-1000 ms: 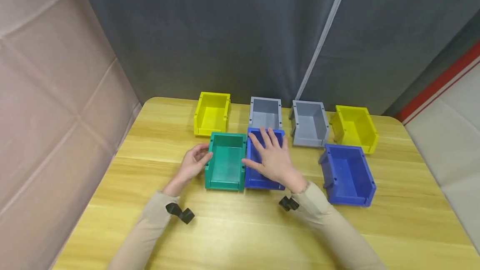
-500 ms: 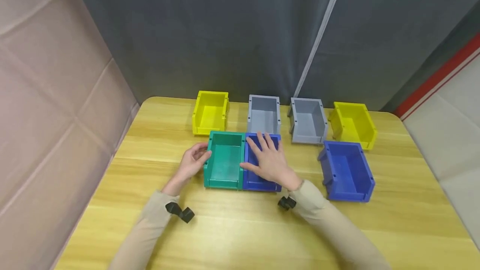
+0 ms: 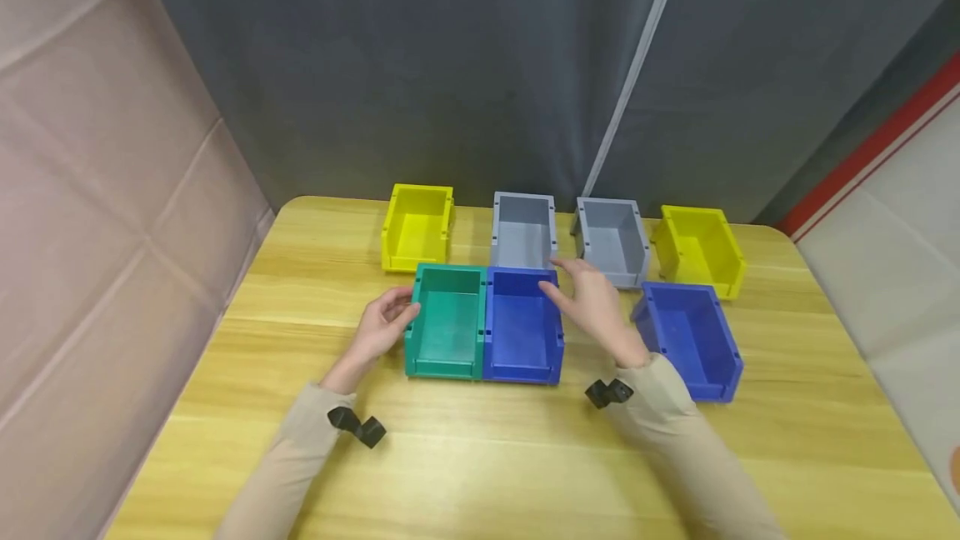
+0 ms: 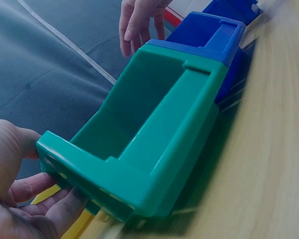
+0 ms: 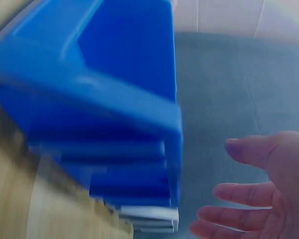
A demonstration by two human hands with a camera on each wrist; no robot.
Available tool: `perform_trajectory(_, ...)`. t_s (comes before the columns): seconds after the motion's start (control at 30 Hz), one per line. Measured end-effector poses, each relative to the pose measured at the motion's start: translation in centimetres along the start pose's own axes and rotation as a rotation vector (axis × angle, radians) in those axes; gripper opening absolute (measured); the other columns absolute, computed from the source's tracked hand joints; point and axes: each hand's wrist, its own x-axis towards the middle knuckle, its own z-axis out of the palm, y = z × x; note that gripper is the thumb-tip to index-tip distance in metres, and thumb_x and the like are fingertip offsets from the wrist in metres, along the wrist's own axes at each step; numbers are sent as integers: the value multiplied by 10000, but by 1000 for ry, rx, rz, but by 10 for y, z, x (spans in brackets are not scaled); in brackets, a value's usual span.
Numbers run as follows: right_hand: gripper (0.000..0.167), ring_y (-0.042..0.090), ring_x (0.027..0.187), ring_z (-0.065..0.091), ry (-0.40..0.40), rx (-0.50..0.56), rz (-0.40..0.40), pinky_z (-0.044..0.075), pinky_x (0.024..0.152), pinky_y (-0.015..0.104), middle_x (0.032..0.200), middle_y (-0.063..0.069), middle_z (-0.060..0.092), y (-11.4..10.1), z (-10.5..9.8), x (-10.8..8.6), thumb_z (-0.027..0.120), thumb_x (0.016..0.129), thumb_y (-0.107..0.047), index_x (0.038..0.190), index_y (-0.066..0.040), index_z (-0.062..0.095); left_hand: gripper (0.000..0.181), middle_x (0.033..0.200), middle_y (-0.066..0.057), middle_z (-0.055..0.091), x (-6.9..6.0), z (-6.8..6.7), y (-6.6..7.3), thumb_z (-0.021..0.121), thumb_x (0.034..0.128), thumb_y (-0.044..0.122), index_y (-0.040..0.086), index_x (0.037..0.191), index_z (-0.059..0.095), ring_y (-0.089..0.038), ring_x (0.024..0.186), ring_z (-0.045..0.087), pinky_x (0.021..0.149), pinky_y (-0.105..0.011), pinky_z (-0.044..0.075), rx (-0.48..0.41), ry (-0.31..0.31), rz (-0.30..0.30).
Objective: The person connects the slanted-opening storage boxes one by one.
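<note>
A green plastic storage bin (image 3: 447, 323) stands side by side with a blue storage bin (image 3: 523, 327), their walls touching. My left hand (image 3: 383, 327) holds the green bin's left side wall. In the left wrist view the thumb lies at the rim of the green bin (image 4: 139, 134) and the curled fingers are against the wall's outer face. My right hand (image 3: 597, 307) is over the right edge of the blue bin, fingers spread and relaxed. In the right wrist view this hand (image 5: 269, 189) appears apart from the blue bin (image 5: 89, 94) and holds nothing.
Behind stand a yellow bin (image 3: 417, 227), two grey bins (image 3: 523, 227) and a second yellow bin (image 3: 701, 252) at the right. Another blue bin (image 3: 688, 340) sits right of my right hand. The wooden table (image 3: 480, 457) ends at a dark curtain (image 3: 420, 65).
The blue bin has come left against the green one, its small gap closed. My right hand has since lifted off it and shifted right. The left hand stays at the green bin.
</note>
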Motion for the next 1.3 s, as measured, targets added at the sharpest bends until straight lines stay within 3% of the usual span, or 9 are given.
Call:
perform_trajectory(0.13,456,365,910,612,16,7,16,508,714,472,1157,215,617,10,-7,-4,677,867,-257,1221,16,587,406,1251,-245,525,0,-1,0,560,943,106,-45,1308,463,-332,1133,514,824,-205,463,5,-4,6)
perform_trajectory(0.37,418,397,1000,591,54,0,51,469,824,519,1132,249,617,28,-19,-10,682,864,-205,1193,37,598,402,1248,-248,527,-1,-1,1,559,944,107,-45,1305,467,-332,1126,520,811,-205,468,12,3,3)
perform_trajectory(0.63,407,409,942,604,99,8,87,473,768,532,1115,282,608,49,-37,-21,679,867,-172,1184,68,593,413,1266,-252,515,0,-1,2,557,947,116,-45,1314,458,-333,1145,509,821,-192,461,8,-5,3)
perform_trajectory(1.3,356,476,938,565,204,-13,266,452,768,568,1026,350,596,112,-86,-72,633,887,-121,1122,138,564,420,1284,-246,505,-1,-2,0,556,950,131,-39,1320,454,-330,1163,499,843,-198,455,9,-10,-16)
